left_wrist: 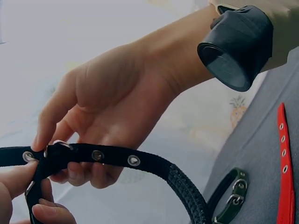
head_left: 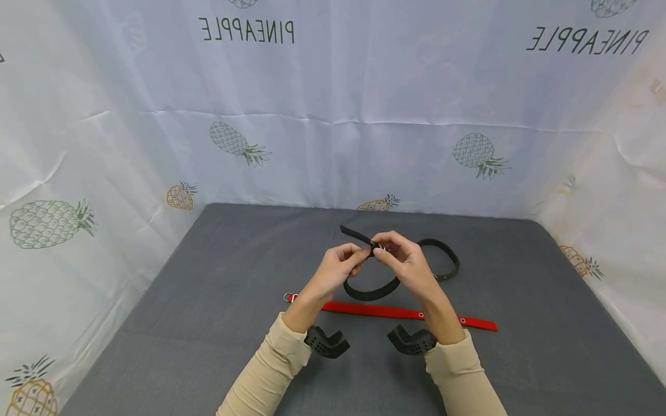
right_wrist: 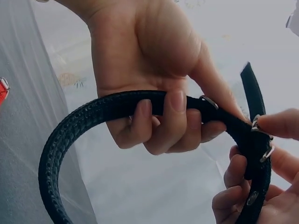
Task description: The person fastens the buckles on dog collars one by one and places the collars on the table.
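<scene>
1. Collar (head_left: pixel 369 295), black: left hand (head_left: pixel 334 270) and right hand (head_left: pixel 410 263) pinch it at the buckle (right_wrist: pixel 255 122), above the table (head_left: pixel 218 289), its tip (right_wrist: pixel 252 88) pointing far left.
2. If either pinch loosens, the tip could slip from the buckle.
3. Forearms (head_left: pixel 267 367) reach from the near side, slanting inward.
4. Red strap (head_left: pixel 374 310) lies nearer; green collar (head_left: pixel 456 266) sits right.

White cloth (head_left: pixel 322 159) rises along the far, left and right edges of a grey table (head_left: pixel 171 335), printed with pineapples (head_left: pixel 228 138) and mirrored lettering (head_left: pixel 247 31); a crease (head_left: pixel 385 122) crosses the back.

Free room left of red strap (head_left: pixel 374 310)
</scene>
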Motion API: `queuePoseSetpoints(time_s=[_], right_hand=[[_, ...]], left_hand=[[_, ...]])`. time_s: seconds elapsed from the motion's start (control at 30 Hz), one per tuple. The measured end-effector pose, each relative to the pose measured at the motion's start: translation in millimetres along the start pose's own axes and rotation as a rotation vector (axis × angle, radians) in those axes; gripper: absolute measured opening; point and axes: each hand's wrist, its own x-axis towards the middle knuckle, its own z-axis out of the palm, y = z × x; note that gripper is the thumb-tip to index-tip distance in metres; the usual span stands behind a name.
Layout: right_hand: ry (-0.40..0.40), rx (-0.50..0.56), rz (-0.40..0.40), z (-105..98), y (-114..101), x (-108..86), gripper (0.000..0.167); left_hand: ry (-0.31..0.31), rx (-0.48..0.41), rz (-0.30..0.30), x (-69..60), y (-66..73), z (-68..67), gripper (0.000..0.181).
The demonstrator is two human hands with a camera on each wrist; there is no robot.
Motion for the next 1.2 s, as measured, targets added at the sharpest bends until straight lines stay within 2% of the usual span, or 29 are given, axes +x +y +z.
queuePoseSetpoints(time_s=[0.33, 0.53, 0.73, 0.97, 1.2], right_hand=[[-0.006, 0.05, -0.019, -2.6, 0.4, 0.5, 0.023], [-0.003, 0.078, -0.019, -2.5, 0.2, 0.5, 0.014], [-0.031, 0.11, 0.002, -2.9, 1.6, 0.0, 0.012], [-0.046, 0.15, 0.03, -4.1, 3.0, -0.6, 0.013], [-0.055, 0.147, 0.034, -9.4, 3.2, -0.7, 0.015]], left_hand=[[-0.003, 0.039, 0.043, 0.0, -0.7, -2.0, 0.016], [-0.009, 0.053, 0.038, -0.7, 0.7, -2.8, 0.012], [-0.025, 0.061, 0.048, -1.3, 1.8, -3.4, 0.014], [-0.065, 0.121, 0.095, 1.5, -1.9, -4.5, 0.022], [-0.081, 0.181, 0.125, -0.4, 0.8, -9.3, 0.02]])
